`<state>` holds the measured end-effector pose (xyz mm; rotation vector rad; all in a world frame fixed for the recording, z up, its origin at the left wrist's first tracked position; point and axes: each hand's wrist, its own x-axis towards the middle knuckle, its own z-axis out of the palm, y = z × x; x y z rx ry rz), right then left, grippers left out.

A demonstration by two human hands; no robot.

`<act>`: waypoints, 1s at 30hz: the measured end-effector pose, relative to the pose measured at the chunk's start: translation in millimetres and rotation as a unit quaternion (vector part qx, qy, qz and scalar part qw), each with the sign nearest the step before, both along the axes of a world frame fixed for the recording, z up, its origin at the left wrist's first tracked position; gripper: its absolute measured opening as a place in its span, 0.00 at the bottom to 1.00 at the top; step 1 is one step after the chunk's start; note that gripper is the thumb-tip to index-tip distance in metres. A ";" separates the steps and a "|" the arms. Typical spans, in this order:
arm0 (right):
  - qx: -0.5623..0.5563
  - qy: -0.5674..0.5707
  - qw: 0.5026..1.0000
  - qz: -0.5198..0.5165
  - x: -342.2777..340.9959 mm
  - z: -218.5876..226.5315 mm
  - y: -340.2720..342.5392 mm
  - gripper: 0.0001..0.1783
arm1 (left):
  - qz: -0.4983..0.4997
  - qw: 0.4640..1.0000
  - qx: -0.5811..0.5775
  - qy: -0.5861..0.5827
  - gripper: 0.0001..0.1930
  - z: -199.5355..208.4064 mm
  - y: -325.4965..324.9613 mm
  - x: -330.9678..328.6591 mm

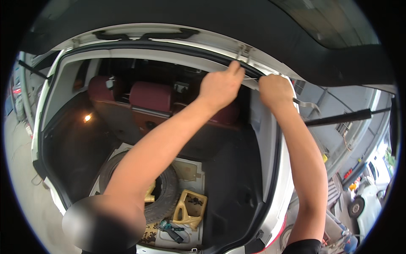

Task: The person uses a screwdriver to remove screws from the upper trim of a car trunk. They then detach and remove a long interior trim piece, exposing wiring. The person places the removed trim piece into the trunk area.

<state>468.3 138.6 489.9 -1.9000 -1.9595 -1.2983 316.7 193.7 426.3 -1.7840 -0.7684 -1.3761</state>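
And here's the right hand (275, 92), high at the right upper corner of the car's rear opening, fist closed round a slim tool (308, 104)! The tool's curved grey end pokes out on the right side of the fist; on the other side, a thin bright piece shows in the space between the hands, though whether it belongs to the same tool, I can't tell.

Just beside it, the left hand (222, 86), fingers bent, a fingertip right up by the hinge (243, 54) at the opening's top edge. Clamped on something or merely resting there? From this angle I can't tell.

Over both hands sweeps the raised tailgate (169, 17), with a black strut (338, 118) slanting off to the right. Below them, the black rubber seal (277, 169) runs round the opening.

Deeper in, two maroon headrests (150, 96) top the seat backs, and a small lamp (87, 118) glows on the left wall. Down on the boot floor, a tyre (169, 194) lies flat, partly behind the left forearm; near it sits a yellow cut-open container (182, 213), with a teal-and-black power tool (172, 233) just in front. Far right, outside, a white vehicle (370, 201)!
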 end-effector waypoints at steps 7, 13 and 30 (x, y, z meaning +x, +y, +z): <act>0.073 -0.014 0.993 0.090 -22.0 -10.5 13.9 0.11 | -0.058 0.996 -0.036 -0.049 0.07 2.0 -4.2 2.7; 0.055 -0.022 0.991 0.121 -15.4 1.9 9.1 0.08 | -0.035 0.998 -0.006 -0.047 0.20 -7.1 -9.3 -25.8; 0.046 -0.094 0.991 0.089 -21.4 0.8 8.6 0.07 | 0.045 0.998 0.005 -0.049 0.26 -9.4 -9.4 -62.3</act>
